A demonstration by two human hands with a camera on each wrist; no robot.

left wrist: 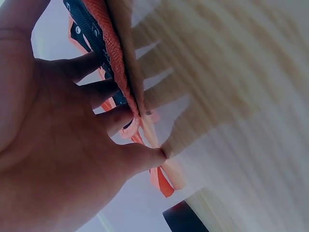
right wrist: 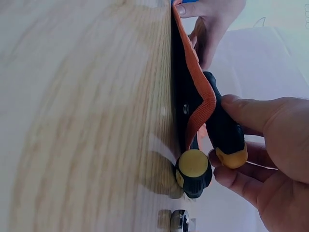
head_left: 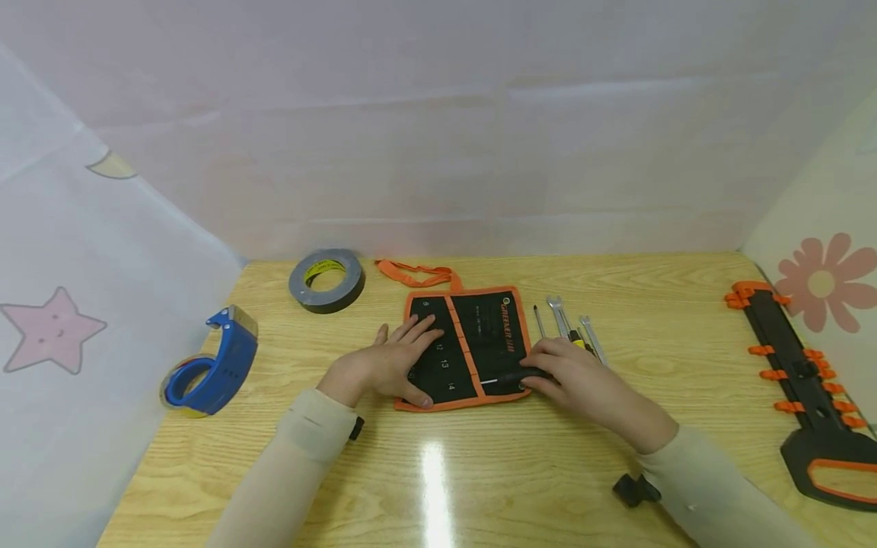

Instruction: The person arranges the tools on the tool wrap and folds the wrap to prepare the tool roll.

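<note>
1. Black-handled screwdriver (head_left: 510, 376) lies across the lower right part of the tool roll (head_left: 489, 327), mid-table.
2. Right hand (head_left: 572, 373) pinches its handle.
3. Left hand (head_left: 393, 359) lies flat, fingers spread, on the roll's left half.
4. Wrenches (head_left: 572, 323) sit just right; grey tape (head_left: 326, 280) and blue dispenser (head_left: 212, 364) lie left.

tool roll (head_left: 473, 342) centre, tape roll (head_left: 327, 280) behind-left

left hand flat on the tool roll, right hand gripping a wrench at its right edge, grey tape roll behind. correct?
Not quite. The right hand grips a screwdriver with a black and yellow handle, not a wrench; the right wrist view shows it. The left hand does lie flat on the tool roll, and the grey tape roll sits behind.
</note>
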